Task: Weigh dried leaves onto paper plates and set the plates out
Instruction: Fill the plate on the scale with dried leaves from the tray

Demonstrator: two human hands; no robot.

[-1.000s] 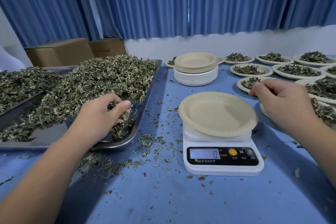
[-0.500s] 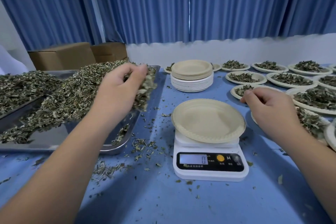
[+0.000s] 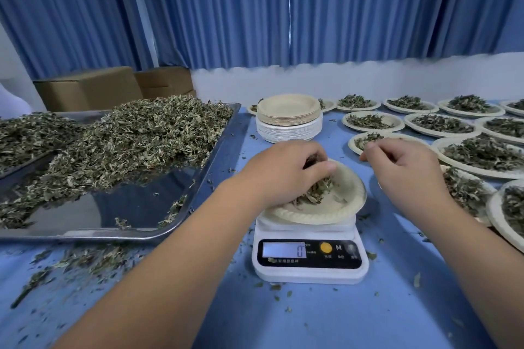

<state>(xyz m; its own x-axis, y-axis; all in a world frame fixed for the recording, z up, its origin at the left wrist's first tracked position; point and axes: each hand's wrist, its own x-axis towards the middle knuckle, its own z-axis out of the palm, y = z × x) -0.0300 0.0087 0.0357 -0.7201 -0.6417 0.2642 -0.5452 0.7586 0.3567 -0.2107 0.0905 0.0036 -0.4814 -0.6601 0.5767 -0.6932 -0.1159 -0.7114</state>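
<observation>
A white kitchen scale (image 3: 309, 258) stands on the blue table, its display reading 0. On it lies a beige paper plate (image 3: 344, 198). My left hand (image 3: 286, 173) is over the plate and grips a handful of dried leaves (image 3: 316, 193), which hang down onto the plate. My right hand (image 3: 408, 170) hovers just right of the plate, fingers loosely curled, holding nothing that I can see. A metal tray (image 3: 181, 207) on the left carries a big heap of dried leaves (image 3: 136, 139).
A stack of unused paper plates (image 3: 289, 119) stands behind the scale. Several filled plates (image 3: 442, 125) cover the table's right side, close to my right arm. Loose leaf bits litter the table (image 3: 312, 317) by the tray. Cardboard boxes (image 3: 90, 88) sit at the back left.
My left hand lifted a handful of leaves from the tray and carried it right, down onto the plate on the scale. My right hand stayed beside the plate.
</observation>
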